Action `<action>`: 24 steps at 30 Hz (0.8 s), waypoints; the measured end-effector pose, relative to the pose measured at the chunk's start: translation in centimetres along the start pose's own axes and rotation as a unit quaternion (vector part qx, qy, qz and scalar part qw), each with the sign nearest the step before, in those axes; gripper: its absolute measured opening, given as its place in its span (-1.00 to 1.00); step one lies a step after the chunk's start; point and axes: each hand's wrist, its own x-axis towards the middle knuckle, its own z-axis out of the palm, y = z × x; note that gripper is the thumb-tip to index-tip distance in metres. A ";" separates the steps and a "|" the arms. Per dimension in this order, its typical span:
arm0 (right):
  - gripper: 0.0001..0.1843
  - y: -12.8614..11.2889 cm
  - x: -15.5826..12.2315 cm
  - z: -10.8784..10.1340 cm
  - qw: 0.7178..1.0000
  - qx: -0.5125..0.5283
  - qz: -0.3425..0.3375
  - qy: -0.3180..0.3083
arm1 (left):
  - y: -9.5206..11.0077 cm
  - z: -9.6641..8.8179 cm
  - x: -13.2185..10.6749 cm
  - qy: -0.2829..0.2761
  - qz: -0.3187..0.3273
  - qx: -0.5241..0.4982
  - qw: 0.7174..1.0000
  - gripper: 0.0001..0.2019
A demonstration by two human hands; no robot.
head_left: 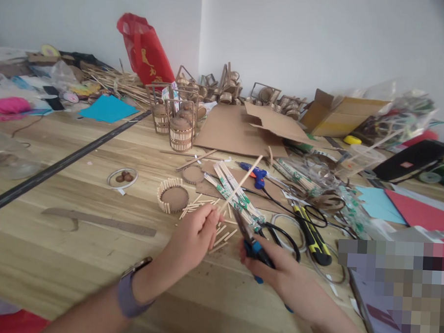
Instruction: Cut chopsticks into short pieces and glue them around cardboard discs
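Someone's left forearm (94, 298), nearest the camera, is wearing a purple watch strap (127, 298). Its left hand (193, 230) is pinching a thin pale stick (249, 173), which is slanting up rightward above the worktop (92, 264). Closing around blue-handled cutters (246, 229), the right hand (280, 267) is pointing them toward the stick; whether the blades are touching it is hard to tell. Short sticks (230, 235) are lying loose beneath, beside a round cardboard base (174, 199) partly ringed with upright pieces.

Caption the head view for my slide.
Left hand holds a wooden stick, right hand blue-handled pliers, short sticks nearby.
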 end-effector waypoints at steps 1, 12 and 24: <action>-0.84 0.3 0.0 -0.2 0.998 -0.031 -0.013 0.045 | -0.1 -0.1 0.1 0.001 -0.008 0.006 1.000 -0.65; -0.88 3.0 1.1 1.6 0.942 -0.222 -0.154 0.199 | -2.5 2.7 -0.4 -0.102 0.087 0.274 0.952 -0.77; -0.93 3.1 1.3 3.0 0.919 -0.344 -0.053 0.187 | 0.4 2.5 -1.1 -0.115 0.087 0.468 0.872 -0.74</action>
